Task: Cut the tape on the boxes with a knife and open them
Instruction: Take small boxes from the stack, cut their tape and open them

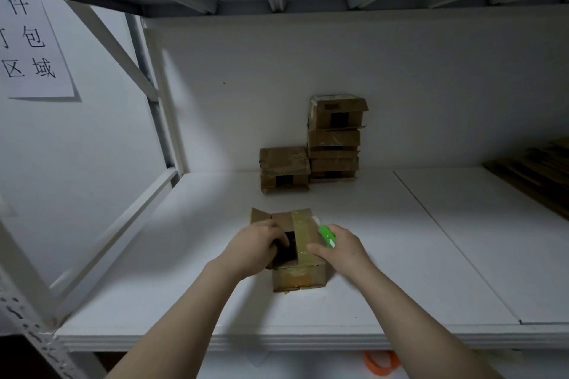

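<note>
Near box [303, 277] sits on the shelf [184, 255]. The flap [260, 215] on the box's left side stands up, with a dark opening beside it. A wide tape strip [303, 234] runs along the box's right-hand flap, which lies flat.

Left grip [255, 246]: fingers curled into the opening, holding the box's edge there. Right grip [341, 248]: closed round a green knife [327, 235] at the box's right side, thumb pressing on the taped flap. The knife's white tip points past the box's far right corner. Cannot tell whether the blade is out.

Risks, as judged:
- Left fingers sit inside the opening, just beside the tape. A slipped cut drawn that way could nick them.
- The knife is in hand while the thumb works the flap, so a bare blade could snag cardboard or contents.
- The box looks light, and a hard pull on the flap could tip or drag it.
- Tape on the box's front face looks whole, so forcing the flap may tear it.

Behind the near box sits a single box [284, 169]. Behind and right of the near box is a stack of boxes [334, 138].
</note>
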